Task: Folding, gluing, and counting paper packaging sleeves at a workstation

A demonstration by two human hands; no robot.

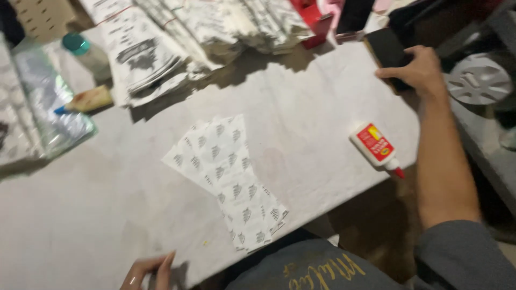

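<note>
White table (322,107), worn and smudged: fanned printed sheets (226,172) at centre, glue bottle (376,147) lying near the right edge, paper stacks (177,32) along the far side. Right hand (416,70) rests flat, fingers spread, on a dark phone (387,51) at the far right corner. Left hand (148,271) at the near edge, fingers loosely extended, holding nothing.

sleeve (462,252): grey, pushed up | shirt (306,268): grey, yellow script

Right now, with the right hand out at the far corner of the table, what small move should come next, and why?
Probably draw the right hand back toward the glue bottle. It rests on a dark flat object, while the fanned printed paper sheets lie untouched and the left hand sits at the near table edge.
</note>
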